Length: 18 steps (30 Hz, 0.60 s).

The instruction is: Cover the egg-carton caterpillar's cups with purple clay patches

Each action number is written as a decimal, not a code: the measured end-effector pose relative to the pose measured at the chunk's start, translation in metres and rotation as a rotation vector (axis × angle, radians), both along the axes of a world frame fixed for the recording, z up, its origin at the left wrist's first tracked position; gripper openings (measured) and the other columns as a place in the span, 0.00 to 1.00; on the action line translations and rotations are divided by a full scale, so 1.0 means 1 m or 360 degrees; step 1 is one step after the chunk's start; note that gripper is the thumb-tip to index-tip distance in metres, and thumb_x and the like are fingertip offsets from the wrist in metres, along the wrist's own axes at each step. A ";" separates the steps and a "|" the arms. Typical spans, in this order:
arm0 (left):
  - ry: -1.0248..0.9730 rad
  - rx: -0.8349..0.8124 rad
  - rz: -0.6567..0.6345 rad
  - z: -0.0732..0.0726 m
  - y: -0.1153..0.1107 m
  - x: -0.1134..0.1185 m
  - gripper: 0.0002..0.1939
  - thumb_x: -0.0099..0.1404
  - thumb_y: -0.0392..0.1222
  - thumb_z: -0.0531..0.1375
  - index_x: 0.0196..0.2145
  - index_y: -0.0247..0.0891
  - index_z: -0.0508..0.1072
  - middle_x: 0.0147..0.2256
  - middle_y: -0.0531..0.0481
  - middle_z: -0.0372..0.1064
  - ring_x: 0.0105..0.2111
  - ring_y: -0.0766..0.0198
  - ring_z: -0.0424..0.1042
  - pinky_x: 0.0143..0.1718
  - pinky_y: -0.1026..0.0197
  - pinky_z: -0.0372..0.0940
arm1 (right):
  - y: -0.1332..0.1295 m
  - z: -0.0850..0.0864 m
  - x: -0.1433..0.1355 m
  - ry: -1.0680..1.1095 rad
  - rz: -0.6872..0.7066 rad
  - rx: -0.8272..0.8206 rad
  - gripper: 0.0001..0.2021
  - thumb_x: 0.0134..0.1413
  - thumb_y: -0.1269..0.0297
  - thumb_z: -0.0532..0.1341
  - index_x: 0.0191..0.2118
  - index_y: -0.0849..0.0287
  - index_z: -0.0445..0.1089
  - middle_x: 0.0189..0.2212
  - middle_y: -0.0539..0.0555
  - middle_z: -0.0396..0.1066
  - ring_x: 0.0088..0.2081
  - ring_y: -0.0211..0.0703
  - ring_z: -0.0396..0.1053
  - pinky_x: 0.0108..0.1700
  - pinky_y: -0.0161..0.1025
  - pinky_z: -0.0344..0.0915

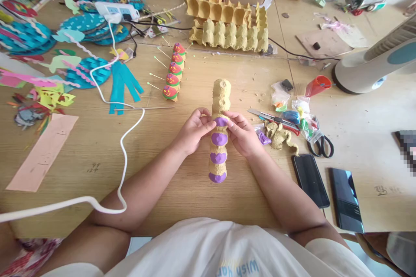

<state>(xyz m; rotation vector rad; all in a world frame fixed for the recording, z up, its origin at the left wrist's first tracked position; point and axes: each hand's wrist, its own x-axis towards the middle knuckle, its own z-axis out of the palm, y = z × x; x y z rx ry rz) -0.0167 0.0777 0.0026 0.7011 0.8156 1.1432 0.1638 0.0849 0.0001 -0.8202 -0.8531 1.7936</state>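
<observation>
A strip of egg carton (221,95) points away from me near the middle of the table, with several purple patches on its nearer bumps and bare tan bumps at the far end. My left hand (196,132) pinches its left side and my right hand (241,133) its right side, both at the farthest purple patch. Beyond my left hand stands a painted red and green carton strip (174,69) with thin sticks beside it. Purple clay (264,137) in a bag and torn carton scraps (277,135) lie right of my right hand.
Egg cartons (235,36) lie at the back. A white cable (122,151) curves across the left side, near blue paper strips (123,86). On the right are a cutter (273,117), scissors (321,146), a red cup (318,85), two phones (311,180) and a fan base (354,75).
</observation>
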 end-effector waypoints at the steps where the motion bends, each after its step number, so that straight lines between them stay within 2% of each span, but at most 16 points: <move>1: 0.0033 0.0051 0.0013 -0.001 0.000 0.000 0.26 0.55 0.44 0.77 0.41 0.41 0.66 0.33 0.55 0.76 0.33 0.67 0.76 0.35 0.66 0.68 | 0.000 0.000 0.000 -0.0022 0.0011 0.0020 0.18 0.51 0.57 0.76 0.48 0.50 0.77 0.40 0.48 0.80 0.42 0.39 0.76 0.46 0.37 0.73; 4: 0.0156 0.0162 0.0063 -0.004 0.001 0.001 0.26 0.53 0.44 0.78 0.40 0.41 0.66 0.31 0.57 0.74 0.33 0.68 0.75 0.38 0.65 0.68 | 0.001 -0.001 0.000 -0.0066 0.0040 0.0088 0.20 0.50 0.57 0.76 0.48 0.50 0.76 0.41 0.49 0.80 0.43 0.41 0.76 0.49 0.40 0.74; 9: 0.0374 0.0264 0.0118 -0.005 0.000 0.001 0.27 0.53 0.48 0.77 0.39 0.41 0.64 0.28 0.59 0.70 0.27 0.70 0.69 0.30 0.68 0.62 | 0.001 -0.001 -0.002 -0.0128 0.0012 0.0216 0.19 0.51 0.57 0.76 0.48 0.50 0.76 0.38 0.49 0.79 0.40 0.40 0.76 0.49 0.40 0.75; 12: 0.0445 0.0309 0.0086 -0.005 -0.001 -0.001 0.26 0.56 0.48 0.76 0.39 0.42 0.63 0.27 0.59 0.69 0.25 0.71 0.67 0.27 0.68 0.60 | 0.001 -0.001 0.000 -0.0206 0.0002 0.0271 0.19 0.50 0.57 0.77 0.47 0.51 0.76 0.37 0.49 0.79 0.39 0.40 0.76 0.48 0.41 0.76; 18: 0.0447 0.0319 0.0007 -0.005 0.000 -0.004 0.27 0.56 0.47 0.76 0.40 0.43 0.61 0.27 0.60 0.69 0.25 0.70 0.69 0.29 0.68 0.63 | 0.002 -0.001 0.005 -0.0261 0.0048 0.0343 0.20 0.50 0.57 0.77 0.48 0.50 0.76 0.36 0.49 0.79 0.38 0.41 0.76 0.46 0.42 0.77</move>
